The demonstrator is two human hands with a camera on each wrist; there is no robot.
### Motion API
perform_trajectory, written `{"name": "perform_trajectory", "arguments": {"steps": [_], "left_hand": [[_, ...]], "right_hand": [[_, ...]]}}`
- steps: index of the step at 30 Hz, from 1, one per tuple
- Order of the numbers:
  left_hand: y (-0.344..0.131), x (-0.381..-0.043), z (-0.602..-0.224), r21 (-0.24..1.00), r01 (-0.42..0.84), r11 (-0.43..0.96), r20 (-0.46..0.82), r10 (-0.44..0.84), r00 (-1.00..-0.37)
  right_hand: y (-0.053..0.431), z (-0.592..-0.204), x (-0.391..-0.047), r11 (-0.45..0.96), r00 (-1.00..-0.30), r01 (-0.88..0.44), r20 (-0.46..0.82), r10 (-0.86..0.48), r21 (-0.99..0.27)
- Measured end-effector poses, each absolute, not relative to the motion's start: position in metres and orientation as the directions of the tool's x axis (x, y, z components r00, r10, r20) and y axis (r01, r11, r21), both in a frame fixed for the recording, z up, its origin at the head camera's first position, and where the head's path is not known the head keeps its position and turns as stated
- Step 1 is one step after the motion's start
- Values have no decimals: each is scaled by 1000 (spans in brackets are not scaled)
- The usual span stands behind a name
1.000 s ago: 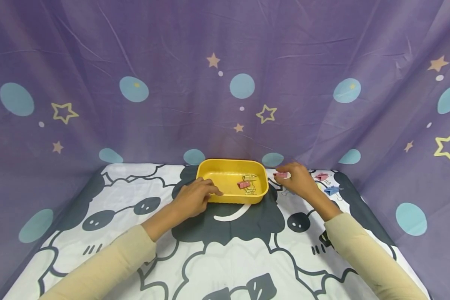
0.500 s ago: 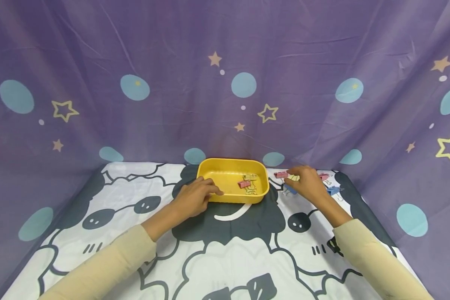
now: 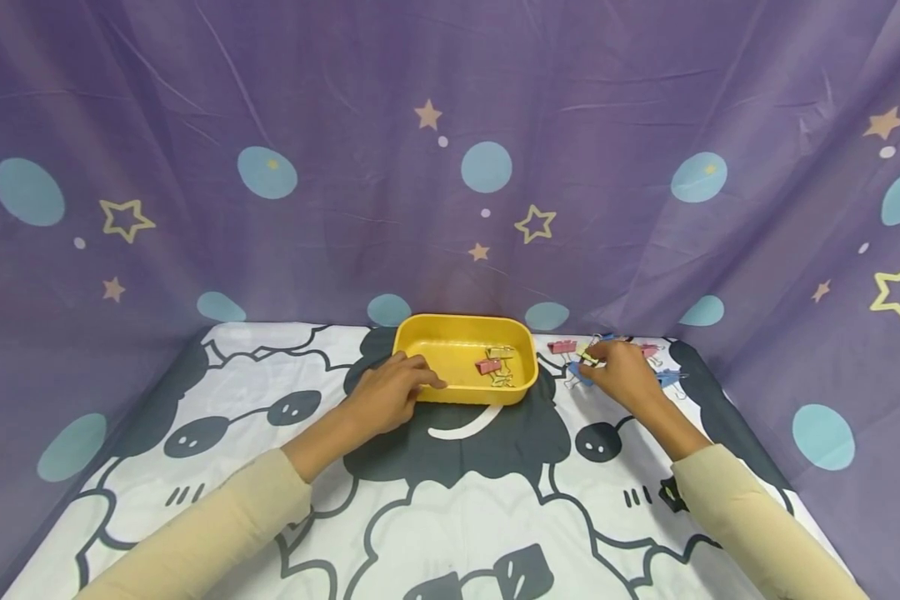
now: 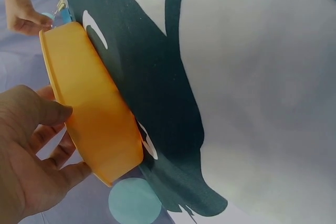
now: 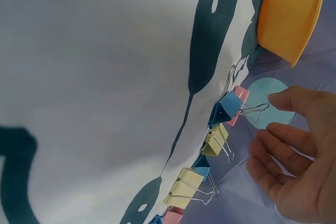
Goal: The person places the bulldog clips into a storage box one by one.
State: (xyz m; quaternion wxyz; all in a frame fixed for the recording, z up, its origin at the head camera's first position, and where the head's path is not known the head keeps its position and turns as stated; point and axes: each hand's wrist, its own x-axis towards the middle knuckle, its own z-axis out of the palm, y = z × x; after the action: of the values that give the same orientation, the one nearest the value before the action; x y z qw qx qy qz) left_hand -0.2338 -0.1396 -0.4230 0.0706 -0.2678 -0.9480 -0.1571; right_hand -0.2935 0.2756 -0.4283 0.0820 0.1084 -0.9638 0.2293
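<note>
My left hand (image 3: 390, 392) grips the near left part of the rim of a yellow plastic tray (image 3: 405, 333). In the left wrist view the thumb (image 4: 60, 111) lies over the rim and some fingers are behind it. Inside the tray lie a pink binder clip (image 3: 487, 367) and yellow binder clips (image 3: 499, 353). My right hand (image 3: 624, 373) hovers by a yellow binder clip (image 3: 588, 357) right of the tray. The right wrist view shows its thumb and fingers apart, holding nothing, beside blue (image 5: 227, 107), pink (image 5: 241, 94) and yellow (image 5: 215, 139) clips.
Further blue (image 3: 669, 378) and pink (image 3: 648, 350) binder clips lie to the right of my right hand. A printed cloth (image 3: 457, 517) covers the table. Purple curtain (image 3: 345, 167) hangs behind and at both sides.
My right hand has moved right, away from the pink clip beside the tray, to the yellow clip. That pink clip stays on the cloth. My left hand and the tray have not moved.
</note>
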Motion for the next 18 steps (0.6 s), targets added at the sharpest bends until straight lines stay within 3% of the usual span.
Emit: {"name": "perform_trajectory", "arguments": {"steps": [18], "left_hand": [[-140,-234,-424,215,552,806,241,504,-830]], "right_hand": [[284,-438,-289,902,-983,-180,108,-149,-392]]}}
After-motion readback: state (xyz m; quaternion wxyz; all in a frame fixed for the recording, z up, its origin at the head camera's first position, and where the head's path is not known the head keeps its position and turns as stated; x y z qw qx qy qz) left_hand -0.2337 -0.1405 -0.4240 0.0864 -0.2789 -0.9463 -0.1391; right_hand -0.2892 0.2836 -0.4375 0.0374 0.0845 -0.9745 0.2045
